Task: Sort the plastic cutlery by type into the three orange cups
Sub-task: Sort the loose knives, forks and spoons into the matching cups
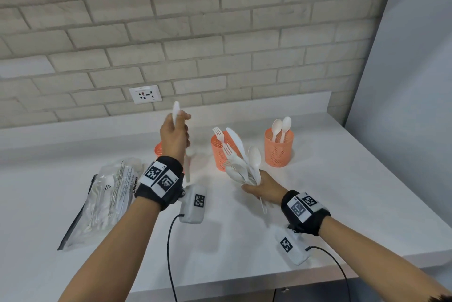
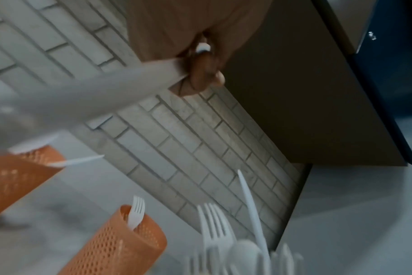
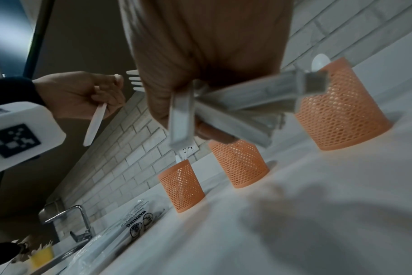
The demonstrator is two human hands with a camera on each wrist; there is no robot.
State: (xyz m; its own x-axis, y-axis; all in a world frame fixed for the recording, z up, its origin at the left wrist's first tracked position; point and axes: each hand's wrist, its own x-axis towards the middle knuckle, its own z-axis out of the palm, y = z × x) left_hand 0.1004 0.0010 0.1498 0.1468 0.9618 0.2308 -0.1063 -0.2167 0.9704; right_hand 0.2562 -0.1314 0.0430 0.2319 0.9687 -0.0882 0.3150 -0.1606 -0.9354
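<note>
Your left hand (image 1: 175, 136) has its fingers (image 3: 117, 81) curled around a single white fork (image 3: 95, 121), raised upright above the left orange cup (image 3: 181, 188) — tines up, handle hanging below the palm. Your right hand (image 1: 263, 189) clamps a fanned bundle of mixed cutlery (image 1: 241, 163) just above the white surface (image 1: 342, 191), in front of the middle cup (image 1: 221, 148) holding a fork. The right cup (image 1: 278, 147) holds two spoons — beside your left wrist lies a clear plastic bag (image 1: 105, 200).
</note>
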